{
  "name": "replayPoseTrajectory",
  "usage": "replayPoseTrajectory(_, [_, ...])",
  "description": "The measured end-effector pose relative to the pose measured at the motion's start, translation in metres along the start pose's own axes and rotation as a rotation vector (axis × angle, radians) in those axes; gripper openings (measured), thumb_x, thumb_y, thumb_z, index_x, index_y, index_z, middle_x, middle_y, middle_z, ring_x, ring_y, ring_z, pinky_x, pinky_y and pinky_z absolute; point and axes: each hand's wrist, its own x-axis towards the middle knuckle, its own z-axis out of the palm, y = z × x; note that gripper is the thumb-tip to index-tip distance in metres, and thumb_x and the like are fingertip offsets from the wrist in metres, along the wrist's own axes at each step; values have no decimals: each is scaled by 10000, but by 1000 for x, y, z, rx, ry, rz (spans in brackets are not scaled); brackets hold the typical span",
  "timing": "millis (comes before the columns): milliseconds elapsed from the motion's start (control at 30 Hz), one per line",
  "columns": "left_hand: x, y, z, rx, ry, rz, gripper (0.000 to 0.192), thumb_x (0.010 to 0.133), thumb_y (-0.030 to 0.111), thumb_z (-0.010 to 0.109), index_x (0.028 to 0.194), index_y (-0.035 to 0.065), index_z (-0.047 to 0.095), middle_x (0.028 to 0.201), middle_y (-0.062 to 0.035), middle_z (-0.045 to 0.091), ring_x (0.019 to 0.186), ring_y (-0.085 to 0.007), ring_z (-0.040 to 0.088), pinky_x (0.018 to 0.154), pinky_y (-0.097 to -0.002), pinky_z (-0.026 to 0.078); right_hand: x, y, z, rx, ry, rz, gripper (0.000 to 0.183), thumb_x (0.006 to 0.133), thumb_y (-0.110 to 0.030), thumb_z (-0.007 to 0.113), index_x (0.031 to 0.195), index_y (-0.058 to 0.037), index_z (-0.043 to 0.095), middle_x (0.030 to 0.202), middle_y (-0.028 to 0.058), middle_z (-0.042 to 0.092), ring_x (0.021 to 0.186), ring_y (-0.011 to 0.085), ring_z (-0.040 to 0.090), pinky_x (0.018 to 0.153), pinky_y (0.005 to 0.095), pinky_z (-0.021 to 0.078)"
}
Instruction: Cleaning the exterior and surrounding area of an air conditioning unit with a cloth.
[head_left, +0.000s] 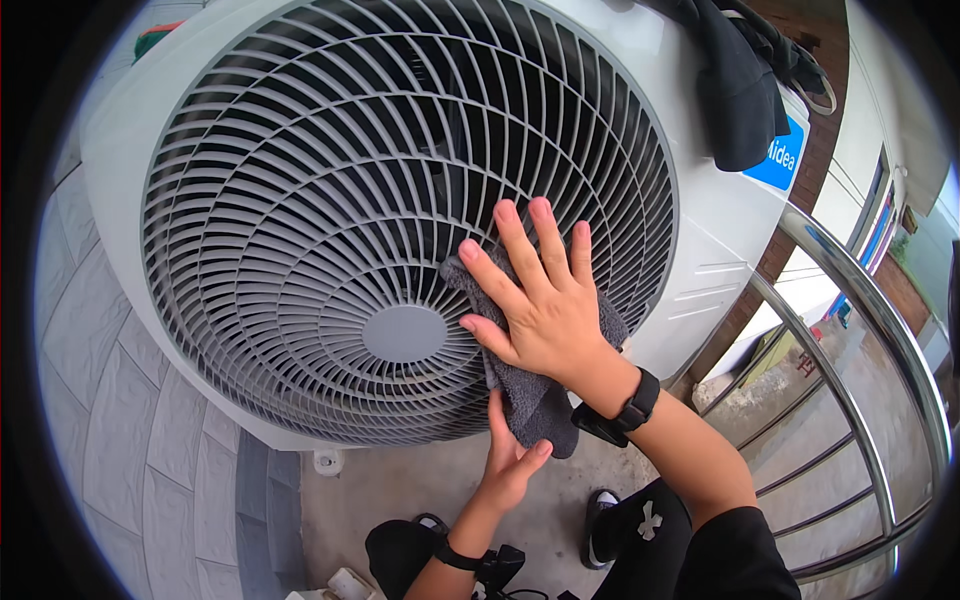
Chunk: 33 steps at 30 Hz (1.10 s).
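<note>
A dark grey towelling cloth lies against the lower right of a round grey fan grille on a white air conditioner outdoor unit. My right hand is spread flat over the cloth, its fingertips reaching past it to the grille bars. Below, my left hand has the cloth's lower end between thumb and fingers, some of which are hidden behind it. The grille's smooth round hub sits left of the cloth. Dark straps circle both wrists.
Dark fabric drapes over the unit's upper right, beside a blue Midea label. A polished metal railing curves along the right. Grey wall tiles stand at left. My feet are on a concrete floor, near a white object.
</note>
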Motion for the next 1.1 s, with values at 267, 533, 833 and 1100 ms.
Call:
replayPoseTrajectory(267, [-7,-8,-29,-411,127,-26,873,817,228,638,1514,188,114,1512,-152,260,1412,-324,261,1103,-524,302,-126,-26,8,392,-412,201,761,879,-559,510,1475,-117,342,1562,178,204,1439,424,146,1100,643,113])
replayPoseTrajectory(533, [-30,-21,-23,-206,85,-100,996,690,45,742,1493,37,152,1437,-168,350,1335,-273,376,1116,-415,295,-201,-47,-33,908,-361,576,763,709,-51,745,1407,-74,436,1488,315,254,1346,435,366,1062,410,368])
replayPoseTrajectory(833, [-12,7,25,124,-94,-20,1013,696,174,838,1486,89,209,1483,-226,345,1351,-313,379,1085,-419,332,-194,-63,-76,1196,-82,638,511,786,-54,669,1269,26,524,1184,251,586,1005,324,647,848,352,513])
replayPoseTrajectory(1100, [69,75,56,1564,318,1110,608,851,221,695,1330,-32,419,1445,-250,378,1347,-389,375,1103,-454,348,-220,-6,-87,855,219,825,844,741,-98,711,1434,37,250,1400,297,412,1206,437,497,960,449,460])
